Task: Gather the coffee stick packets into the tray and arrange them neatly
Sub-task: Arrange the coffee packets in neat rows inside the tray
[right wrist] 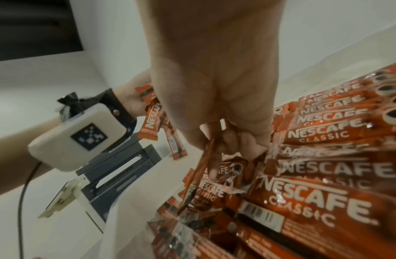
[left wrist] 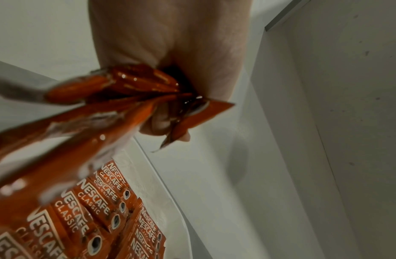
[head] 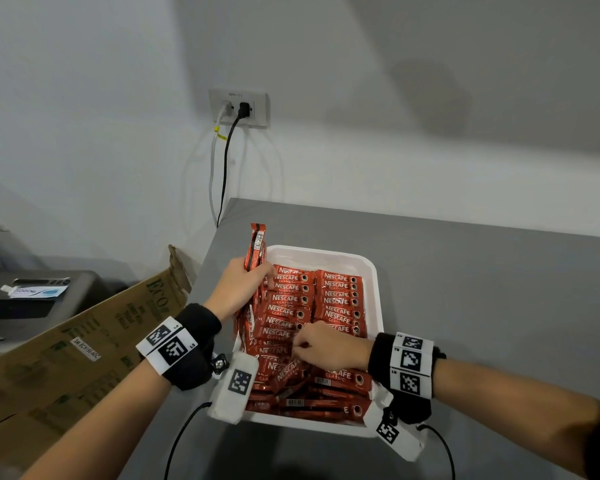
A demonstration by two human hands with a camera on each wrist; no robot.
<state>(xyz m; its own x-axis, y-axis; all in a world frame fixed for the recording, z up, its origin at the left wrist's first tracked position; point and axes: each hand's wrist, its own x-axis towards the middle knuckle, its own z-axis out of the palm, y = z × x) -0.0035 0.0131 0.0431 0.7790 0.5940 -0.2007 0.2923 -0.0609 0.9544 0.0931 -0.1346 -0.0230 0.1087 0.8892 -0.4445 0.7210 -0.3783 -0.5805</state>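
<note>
- Over the white tray point(head: 373, 271) on the grey counter point(head: 465, 289), in the head view, both hands worked among the Nescafé Classic stick packets point(head: 338, 299). The left hand point(head: 238, 289) was closed round a bunch of sticks point(head: 256, 247) held nearly upright at the tray's left edge. The right hand point(head: 321, 344) was curled over the rows, with its fingertips hidden from this view.
- Beyond the right hand the packets lay in two tidy columns; nearer the wrists they lay crossed and loose. A cardboard box point(head: 84, 341) stood left of the left arm.
- Judged from this, the step was picking strays from the loose near pile. It would go best by lifting each stick by one end, turning it label up, and laying it parallel to the rows without disturbing them.
- From the left wrist view, the left hand point(left wrist: 170, 52) showed what the head view could not: its fingers were wrapped round the gathered ends of several sticks point(left wrist: 130, 87), which fanned out blurred towards the camera. Below the hand, the ordered packets point(left wrist: 97, 201) lay close to the tray's rim point(left wrist: 170, 192).
- From the right wrist view, the right hand point(right wrist: 214, 78) was seen pinching a single stick point(right wrist: 203, 163) edge-on between thumb and fingers, just above the jumbled packets. The neat rows point(right wrist: 325, 129) lay to its right. The left hand's bunch point(right wrist: 157, 119) hung beyond it, with the left wrist's camera housing point(right wrist: 79, 135) alongside.
</note>
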